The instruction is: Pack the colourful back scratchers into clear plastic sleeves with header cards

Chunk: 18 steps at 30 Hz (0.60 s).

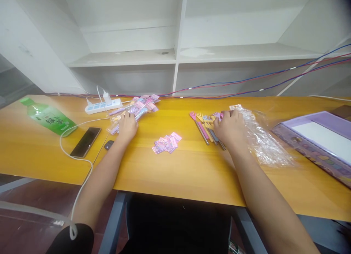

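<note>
My left hand (128, 126) rests at the near side of a pile of bagged back scratchers (144, 104) with pink cards. Its fingers are curled down on one clear packet, their tips partly hidden. My right hand (230, 126) bends over a row of loose back scratchers (203, 129) with pink, yellow, blue and purple claw heads and metal rods. Its fingers close on the rightmost ones, which it partly covers. Small pink printed cards (166, 143) lie in a loose heap between the hands. Clear plastic bags (261, 140) are spread just right of my right hand.
A green tea bottle (49, 116) lies on its side at the left, near a phone (85, 142), a white power strip (102, 105) and a small black object (109, 145). A white cable crosses the left side. A purple box (318, 137) stands right; white shelves (123, 60) rise behind.
</note>
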### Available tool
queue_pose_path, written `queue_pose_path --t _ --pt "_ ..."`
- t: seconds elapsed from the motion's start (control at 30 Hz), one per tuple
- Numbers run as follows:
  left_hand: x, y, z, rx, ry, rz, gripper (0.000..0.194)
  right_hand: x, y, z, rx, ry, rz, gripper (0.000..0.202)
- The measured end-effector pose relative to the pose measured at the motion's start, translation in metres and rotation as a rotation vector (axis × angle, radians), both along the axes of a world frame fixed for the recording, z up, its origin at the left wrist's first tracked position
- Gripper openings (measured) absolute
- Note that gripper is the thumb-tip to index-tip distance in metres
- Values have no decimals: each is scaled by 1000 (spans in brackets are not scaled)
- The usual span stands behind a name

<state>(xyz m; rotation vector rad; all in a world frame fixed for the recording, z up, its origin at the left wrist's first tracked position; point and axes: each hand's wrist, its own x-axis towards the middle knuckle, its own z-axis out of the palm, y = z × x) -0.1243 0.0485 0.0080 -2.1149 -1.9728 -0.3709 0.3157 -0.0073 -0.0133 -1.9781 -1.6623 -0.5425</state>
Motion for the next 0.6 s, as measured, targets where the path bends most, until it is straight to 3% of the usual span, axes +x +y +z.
queue_pose_path --t 0.27,0.4,0.6 --pt "-6 11 1 9 -152 4 27 -17 1 -1 118 117 134 34" --pt "-6 9 0 25 -83 -26 33 -29 -1 -4 88 146 184 34" --pt "-7 10 3 47 -216 17 21 -38 -7 2 50 220 204 31"
